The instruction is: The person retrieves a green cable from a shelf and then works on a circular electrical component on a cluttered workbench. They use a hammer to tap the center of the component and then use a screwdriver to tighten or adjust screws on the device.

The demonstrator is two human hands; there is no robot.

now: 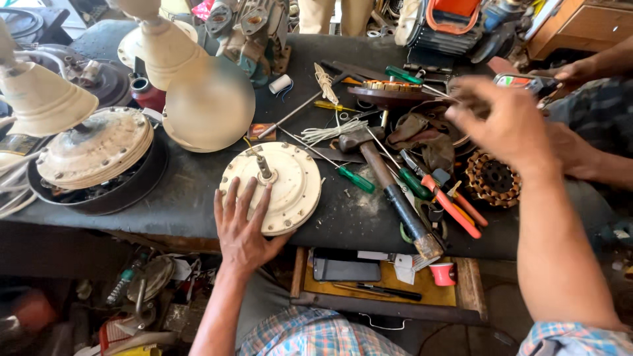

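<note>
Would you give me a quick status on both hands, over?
Left hand flat on cream fan motor housing. Right hand raised over tool pile, blurred. Hammer alongside.

A: Logging the person's own appearance. What is showing at the bottom edge of the head view?

B: A checked shirt is showing, in pale blue, white and orange-red lines, with short sleeves that are ending above the elbows. Both forearms are showing bare.

A: Anything being worn on the left hand (242, 227)?

B: Nothing is showing there: no glove, ring or watch. Its fingers (232, 204) are showing bare, with short nails.

A: And the right hand (504, 125)?

B: It is blurring in the frame, so fine detail is not resolving; no glove is showing. The wrist is appearing bare too.
</note>
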